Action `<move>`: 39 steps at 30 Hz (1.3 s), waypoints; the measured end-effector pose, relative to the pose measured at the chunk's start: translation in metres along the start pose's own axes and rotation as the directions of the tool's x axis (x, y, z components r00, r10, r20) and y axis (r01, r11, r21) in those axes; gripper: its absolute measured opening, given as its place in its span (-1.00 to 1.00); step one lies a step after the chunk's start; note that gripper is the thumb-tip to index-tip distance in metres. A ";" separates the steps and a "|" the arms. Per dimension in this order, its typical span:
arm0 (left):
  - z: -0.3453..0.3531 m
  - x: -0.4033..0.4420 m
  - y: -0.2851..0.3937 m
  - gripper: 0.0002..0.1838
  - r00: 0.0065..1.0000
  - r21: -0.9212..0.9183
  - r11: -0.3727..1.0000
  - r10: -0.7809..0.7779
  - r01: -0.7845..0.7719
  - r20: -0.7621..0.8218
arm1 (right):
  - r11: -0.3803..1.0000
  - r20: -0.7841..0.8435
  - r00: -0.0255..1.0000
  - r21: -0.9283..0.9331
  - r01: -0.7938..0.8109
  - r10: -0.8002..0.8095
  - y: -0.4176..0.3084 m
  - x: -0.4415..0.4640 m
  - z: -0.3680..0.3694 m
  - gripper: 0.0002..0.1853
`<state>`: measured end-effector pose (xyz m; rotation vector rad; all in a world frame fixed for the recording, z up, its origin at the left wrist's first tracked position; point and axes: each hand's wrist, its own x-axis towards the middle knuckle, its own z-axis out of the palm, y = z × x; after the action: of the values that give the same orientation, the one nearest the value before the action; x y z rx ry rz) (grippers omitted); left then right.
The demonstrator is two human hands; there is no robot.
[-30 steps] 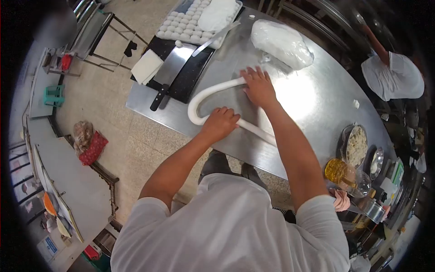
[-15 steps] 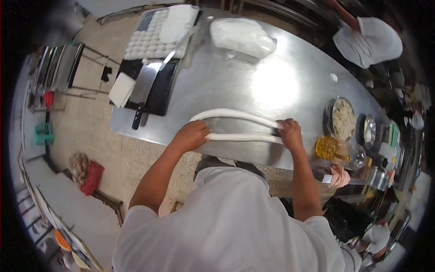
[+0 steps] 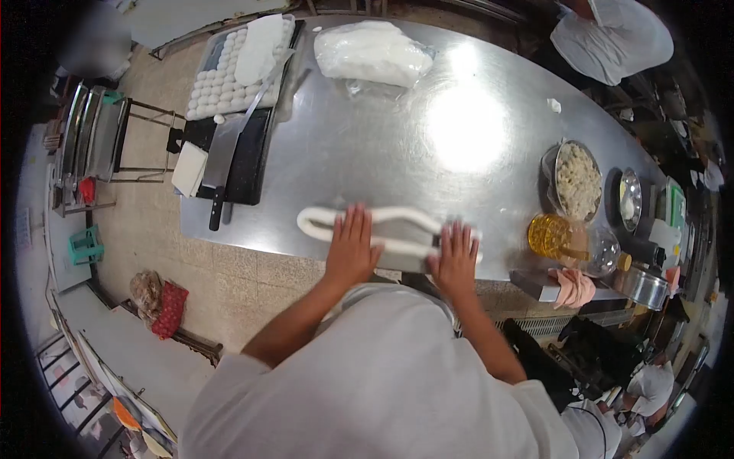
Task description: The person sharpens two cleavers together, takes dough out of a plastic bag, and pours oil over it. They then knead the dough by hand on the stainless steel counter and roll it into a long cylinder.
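A long white dough rope (image 3: 401, 216) lies folded in a narrow loop near the front edge of the steel table (image 3: 367, 145). My left hand (image 3: 352, 249) rests flat across both strands, just right of the rounded left bend. Over the right end of the loop lies my right hand (image 3: 455, 262), its fingers stretched out. Part of the rope is hidden under the hands, and its right end is slightly blurred.
At the left are a cleaver (image 3: 222, 157), a black board (image 3: 250, 164) and a tray of dough balls (image 3: 215, 90). Wrapped dough (image 3: 373, 53) lies behind; a filling bowl (image 3: 578, 180) and oil bottle (image 3: 549, 236) stand right. Another person (image 3: 612, 38) is at the back right.
Both hands have gone from gripping the rope's ends to lying flat on it, closer together. The rope loop looks shorter. The view has shifted, moving the table's things leftward.
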<state>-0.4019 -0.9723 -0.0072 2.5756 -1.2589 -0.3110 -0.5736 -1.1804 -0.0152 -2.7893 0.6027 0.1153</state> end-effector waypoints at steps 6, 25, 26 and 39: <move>-0.007 0.046 -0.012 -0.08 0.981 0.108 0.986 -0.139 0.125 0.134 | 0.997 -0.036 0.998 -0.056 -0.055 0.054 0.022 0.048 0.006 -0.19; -0.020 0.120 -0.027 -0.15 0.970 0.191 0.955 -0.239 0.228 0.036 | 0.992 -0.068 0.997 -0.124 -0.034 0.026 0.042 0.078 -0.012 -0.24; -0.015 0.148 -0.040 -0.18 0.970 0.183 0.952 -0.243 0.244 -0.026 | 0.989 -0.047 0.998 -0.134 -0.057 0.051 0.041 0.104 -0.028 -0.25; 0.022 0.035 0.029 -0.18 1.000 0.007 1.000 0.020 -0.020 0.016 | 0.996 -0.025 0.999 0.088 -0.022 0.025 0.024 -0.035 0.006 -0.16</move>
<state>-0.4091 -1.0200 -0.0213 2.5693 -1.2928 -0.3246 -0.6152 -1.1857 -0.0226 -2.7033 0.6316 0.0558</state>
